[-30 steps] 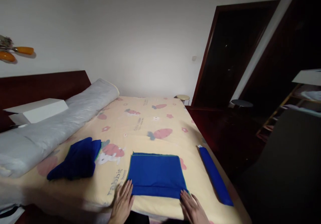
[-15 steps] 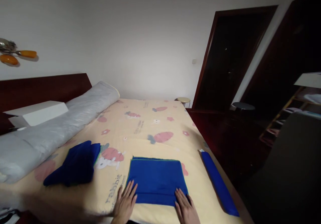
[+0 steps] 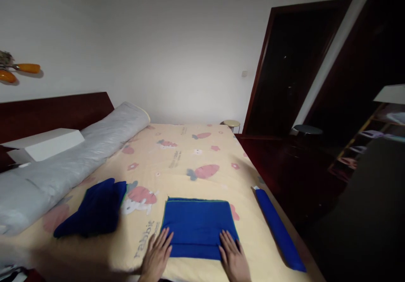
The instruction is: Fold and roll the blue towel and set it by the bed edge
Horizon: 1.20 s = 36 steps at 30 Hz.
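A blue cloth (image 3: 196,225) with a green-stitched edge lies folded into a flat rectangle on the bed, a fold line running across its near part. My left hand (image 3: 158,250) rests flat at its near left corner, fingers stretched over the edge. Over the near right corner lies my right hand (image 3: 232,252), its fingers also extended and pressing on the fabric. A crumpled dark blue cloth (image 3: 95,208) sits to the left. On the right, along the bed's edge, is a long, narrow blue folded cloth (image 3: 278,229) with a white tag at its far end.
The bed sheet (image 3: 177,176) is cream with carrots and rabbits. A grey rolled bundle (image 3: 82,159) lies along the headboard (image 3: 57,113), with a white box (image 3: 50,143) on it. Beyond the bed stand a round stool (image 3: 232,123), a dark stool (image 3: 307,129) and a shelf rack (image 3: 367,134).
My right hand has slid slightly away from me on the cloth. My left hand stays nearly in place. The view has shifted a little.
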Tool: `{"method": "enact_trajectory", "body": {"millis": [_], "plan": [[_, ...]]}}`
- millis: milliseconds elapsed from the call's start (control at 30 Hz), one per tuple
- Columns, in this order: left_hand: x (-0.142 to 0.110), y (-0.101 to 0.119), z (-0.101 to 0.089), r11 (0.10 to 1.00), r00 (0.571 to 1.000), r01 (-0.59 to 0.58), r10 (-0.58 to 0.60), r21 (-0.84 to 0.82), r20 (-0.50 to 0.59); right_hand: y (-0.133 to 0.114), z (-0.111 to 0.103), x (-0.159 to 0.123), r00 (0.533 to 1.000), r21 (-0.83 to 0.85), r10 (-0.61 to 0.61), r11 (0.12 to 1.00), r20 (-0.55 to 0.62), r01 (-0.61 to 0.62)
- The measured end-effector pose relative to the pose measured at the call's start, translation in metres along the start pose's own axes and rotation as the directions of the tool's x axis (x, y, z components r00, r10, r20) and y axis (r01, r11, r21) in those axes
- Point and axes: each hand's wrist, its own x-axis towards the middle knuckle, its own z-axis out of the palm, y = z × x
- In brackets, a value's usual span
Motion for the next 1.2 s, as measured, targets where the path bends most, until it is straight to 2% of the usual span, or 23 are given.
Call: {"method": "enact_trajectory", "body": {"millis": [67, 100, 167, 233, 300, 333, 400, 467, 533, 600, 633, 700, 800, 867, 933, 1000, 1067, 1133, 1200], "plan": [[-0.005, -0.009, 0.003, 0.992, 0.992, 0.117, -0.114, 0.048, -0.060, 0.013, -0.002, -0.006, 0.997, -0.042, 0.045, 0.998, -0.061, -0.048], [-0.003, -0.003, 0.005, 0.991, 0.989, 0.122, -0.117, 0.053, -0.085, 0.009, -0.003, -0.005, 0.998, -0.035, 0.018, 0.999, -0.064, -0.020], [0.008, 0.025, 0.008, 0.999, 0.995, 0.028, -0.026, 0.026, -0.096, -0.016, -0.001, 0.004, 0.993, 0.035, -0.118, 0.992, 0.000, 0.118], [0.025, 0.062, 0.013, 0.994, 0.993, -0.100, 0.097, -0.035, -0.062, -0.050, 0.002, 0.018, 0.962, 0.153, -0.258, 0.958, 0.092, 0.243], [0.041, 0.088, 0.019, 0.989, 0.993, -0.115, 0.114, -0.098, -0.011, -0.071, 0.006, 0.031, 0.943, 0.231, -0.299, 0.937, 0.149, 0.261], [0.047, 0.092, 0.021, 0.989, 0.996, -0.082, 0.085, -0.123, 0.022, -0.073, 0.008, 0.036, 0.947, 0.239, -0.277, 0.942, 0.162, 0.235], [0.051, 0.077, 0.023, 0.989, 0.995, 0.039, -0.025, -0.144, 0.101, -0.056, 0.009, 0.038, 0.971, 0.189, -0.165, 0.973, 0.171, 0.132], [0.046, 0.042, 0.021, 0.977, 0.972, 0.185, -0.166, -0.106, 0.163, -0.021, 0.006, 0.034, 0.990, 0.086, 0.004, 0.996, 0.141, -0.016], [0.038, 0.005, 0.018, 0.951, 0.943, 0.309, -0.303, -0.023, 0.137, 0.012, 0.001, 0.027, 0.989, 0.004, 0.130, 0.991, 0.074, -0.131], [0.035, -0.013, 0.014, 0.942, 0.941, 0.335, -0.336, 0.034, 0.035, 0.025, -0.003, 0.024, 0.992, -0.009, 0.126, 0.992, 0.024, -0.126], [0.036, -0.012, 0.012, 0.952, 0.952, 0.305, -0.305, 0.040, -0.017, 0.021, -0.003, 0.025, 0.997, 0.012, 0.079, 0.997, 0.021, -0.079], [0.046, 0.008, 0.012, 0.984, 0.981, 0.179, -0.177, 0.016, -0.075, -0.003, -0.002, 0.034, 0.997, 0.095, -0.058, 0.994, 0.058, 0.052], [0.070, 0.056, 0.018, 0.998, 0.998, -0.013, 0.009, -0.068, -0.058, -0.050, 0.006, 0.057, 0.959, 0.244, -0.233, 0.951, 0.165, 0.189], [0.082, 0.073, 0.025, 0.993, 0.999, -0.037, 0.036, -0.113, -0.005, -0.060, 0.011, 0.069, 0.936, 0.292, -0.265, 0.937, 0.231, 0.193], [0.085, 0.066, 0.031, 0.991, 0.998, 0.021, -0.013, -0.130, 0.062, -0.043, 0.014, 0.076, 0.934, 0.274, -0.227, 0.950, 0.274, 0.151], [0.079, 0.040, 0.034, 0.988, 0.989, 0.102, -0.088, -0.118, 0.117, -0.004, 0.015, 0.075, 0.956, 0.202, -0.125, 0.977, 0.266, 0.071], [0.070, 0.007, 0.034, 0.977, 0.973, 0.196, -0.184, -0.079, 0.140, 0.041, 0.014, 0.069, 0.980, 0.110, 0.001, 0.994, 0.198, -0.023], [0.065, -0.017, 0.032, 0.953, 0.948, 0.304, -0.300, -0.017, 0.103, 0.073, 0.013, 0.062, 0.989, 0.019, 0.116, 0.993, 0.097, -0.118], [0.069, -0.020, 0.030, 0.936, 0.935, 0.352, -0.353, 0.019, 0.035, 0.080, 0.015, 0.060, 0.985, -0.035, 0.174, 0.984, 0.017, -0.173]]}}
